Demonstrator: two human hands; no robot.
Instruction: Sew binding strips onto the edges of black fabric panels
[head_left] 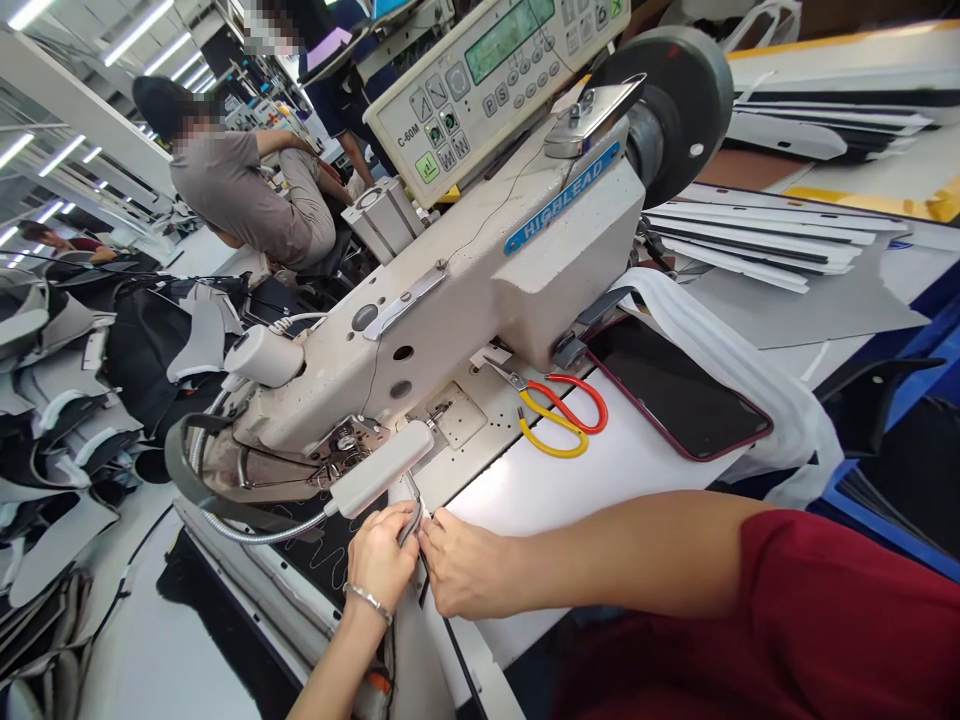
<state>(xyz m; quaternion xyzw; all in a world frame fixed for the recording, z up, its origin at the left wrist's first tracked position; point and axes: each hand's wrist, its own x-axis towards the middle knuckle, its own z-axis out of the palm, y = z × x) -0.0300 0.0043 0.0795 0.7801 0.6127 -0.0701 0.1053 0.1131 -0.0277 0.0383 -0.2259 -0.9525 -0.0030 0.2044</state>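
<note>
So the left hand (382, 562) and right hand (466, 572) are both pinching the strip (410, 645), sitting between them, lamp (379, 468) just beyond. Probably aligning its edge; feeding it next is calling for steady tension.

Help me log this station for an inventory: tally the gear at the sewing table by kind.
Sewing machine: 1
Control panel: 1
Gooseneck lamp: 1
Phone: 1
Scissor handle loops: 2, red and yellow
Total: 6
</note>
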